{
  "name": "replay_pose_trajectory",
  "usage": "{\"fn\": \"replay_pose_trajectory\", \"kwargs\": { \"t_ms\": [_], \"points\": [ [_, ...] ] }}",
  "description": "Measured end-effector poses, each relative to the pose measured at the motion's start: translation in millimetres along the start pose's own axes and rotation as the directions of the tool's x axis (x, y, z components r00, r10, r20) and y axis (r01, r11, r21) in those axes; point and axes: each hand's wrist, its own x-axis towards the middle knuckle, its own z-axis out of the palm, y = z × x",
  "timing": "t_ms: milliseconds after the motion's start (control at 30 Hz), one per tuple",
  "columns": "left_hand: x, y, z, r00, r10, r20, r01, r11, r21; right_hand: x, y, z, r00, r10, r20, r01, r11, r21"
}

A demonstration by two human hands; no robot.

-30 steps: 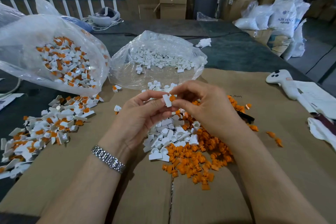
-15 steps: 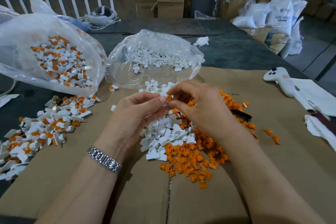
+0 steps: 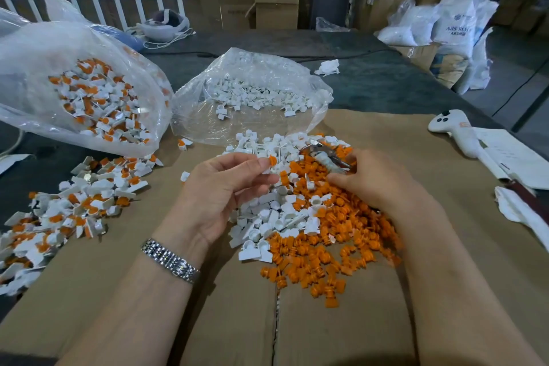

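Observation:
My left hand [image 3: 221,190] pinches a white plastic piece with an orange plug [image 3: 269,161] between thumb and fingertips, above the loose parts. A pile of white pieces [image 3: 276,217] and a pile of orange plugs [image 3: 315,261] lie mixed on the cardboard sheet [image 3: 371,330]. My right hand [image 3: 375,183] hovers low over the orange pile, its fingers curled down onto the plugs. Metal pliers [image 3: 325,157] lie just beyond those fingertips. Whether that hand holds anything is hidden.
A heap of assembled white-and-orange pieces [image 3: 86,202] lies at the left. A clear bag of assembled pieces [image 3: 89,98] and a clear bag of white pieces [image 3: 252,92] sit behind. A white controller [image 3: 451,128], papers [image 3: 511,157] and a cloth [image 3: 517,211] lie at the right.
My hands were together, the right one pressing an orange plug into the white piece. Now the right hand has moved away to the orange pile, and the left hand keeps the piece.

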Motion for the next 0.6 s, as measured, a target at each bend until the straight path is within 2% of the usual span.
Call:
{"fn": "replay_pose_trajectory", "kwargs": {
  "t_ms": [133, 200, 300, 367, 433, 500, 600],
  "points": [
    [-0.9, 1.1, 0.3, 1.000, 0.000, 0.019, 0.000, 1.000, -0.003, -1.5, -4.6, 0.8, 0.998, -0.032, -0.054, 0.032, 1.000, 0.000],
    [-0.8, 1.4, 0.4, 1.000, 0.019, 0.006, -0.019, 1.000, 0.001, -4.8, -6.3, -3.5, 0.996, -0.040, -0.083, 0.045, 0.998, 0.054],
    [-0.1, 2.3, 0.1, 0.997, 0.066, -0.028, -0.066, 0.998, -0.005, -13.1, -9.7, -20.6, 0.990, -0.084, -0.111, 0.117, 0.931, 0.345],
    [0.3, 3.2, -0.7, 0.994, 0.099, -0.048, -0.100, 0.995, -0.017, -23.7, -12.8, -36.5, 0.991, -0.131, -0.029, 0.122, 0.798, 0.590],
    [0.6, 3.6, -0.9, 0.990, 0.126, -0.060, -0.128, 0.991, -0.030, -35.3, -16.4, -46.3, 0.946, -0.277, 0.168, 0.077, 0.695, 0.715],
    [0.4, 3.3, -0.8, 0.988, 0.143, -0.058, -0.145, 0.989, -0.036, -44.2, -23.1, -46.0, 0.871, -0.384, 0.308, 0.030, 0.666, 0.746],
    [0.3, 3.3, -1.3, 0.986, 0.156, -0.063, -0.159, 0.986, -0.042, -51.3, -37.3, -40.5, 0.850, -0.403, 0.339, 0.018, 0.665, 0.747]
  ]
}}
